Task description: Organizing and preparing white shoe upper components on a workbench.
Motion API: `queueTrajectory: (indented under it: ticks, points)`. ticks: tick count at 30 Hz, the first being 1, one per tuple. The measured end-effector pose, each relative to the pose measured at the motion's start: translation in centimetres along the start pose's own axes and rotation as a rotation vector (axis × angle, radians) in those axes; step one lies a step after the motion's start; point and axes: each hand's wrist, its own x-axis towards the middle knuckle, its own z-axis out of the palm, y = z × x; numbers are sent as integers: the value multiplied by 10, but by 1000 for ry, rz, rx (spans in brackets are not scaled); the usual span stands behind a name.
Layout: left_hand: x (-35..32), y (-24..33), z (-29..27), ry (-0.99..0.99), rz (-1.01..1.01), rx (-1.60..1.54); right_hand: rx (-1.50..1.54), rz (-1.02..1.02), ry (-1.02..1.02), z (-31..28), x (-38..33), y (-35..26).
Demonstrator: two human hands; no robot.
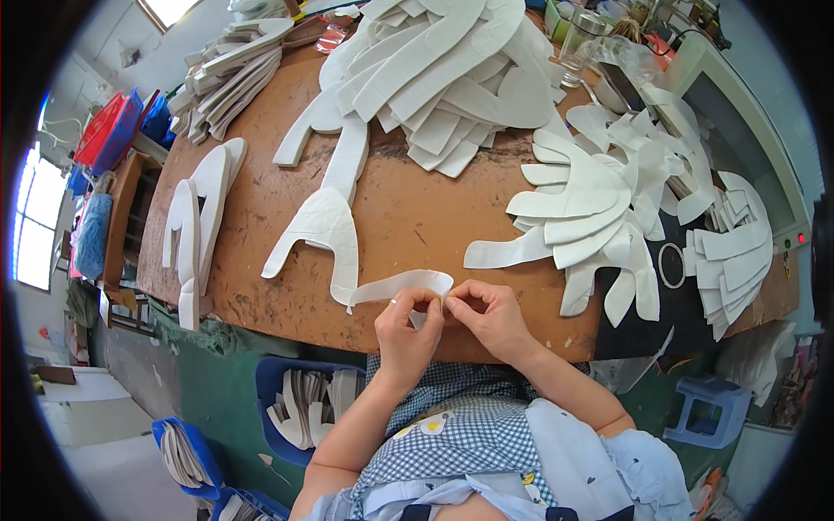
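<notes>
My left hand and my right hand meet at the table's front edge, thumbs and forefingers pinched together. Between their fingertips is the end of a thin white curved strip, and the exact grip there is too small to make out. The strip arcs left toward a white U-shaped padded piece, whose lower leg it touches or overlaps. Just beyond my right hand, another white piece sticks out from a fanned stack of similar shapes.
A large heap of white pieces covers the far middle of the brown table. More lie at left and far left. A black mat holds a ring. Blue bins and a stool stand below.
</notes>
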Motion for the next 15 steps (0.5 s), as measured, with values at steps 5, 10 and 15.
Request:
queueTrajectory:
  ticks: [5,10,15]
  points:
    - [0,3,1,-20,3,23,-8,-18,-14,-4,1,5]
    - [0,7,10,-104,124,96,-107,-87,71,-12,2,7]
    - [-10,8,8,-244,196,23,134,-48,61,-15,1,5]
